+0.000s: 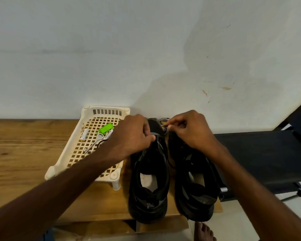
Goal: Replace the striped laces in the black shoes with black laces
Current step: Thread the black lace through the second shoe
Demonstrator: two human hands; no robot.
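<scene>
Two black shoes stand side by side on the wooden table (pixel 24 141), heels toward me: the left shoe (pixel 149 180) and the right shoe (pixel 195 185). My left hand (pixel 132 136) grips the lace area near the left shoe's toe, thumb and fingers curled on it. My right hand (pixel 189 129) pinches a black lace (pixel 169 153) that trails down between the shoes. A striped black-and-white lace (pixel 164 125) lies bunched behind the toes, by the wall.
A cream plastic basket (pixel 87 153) sits left of the shoes, holding a green tag (pixel 106 128), a battery (pixel 84 134) and a metal tool. A black folding cot (pixel 261 159) is to the right. My bare foot (pixel 204 232) shows below.
</scene>
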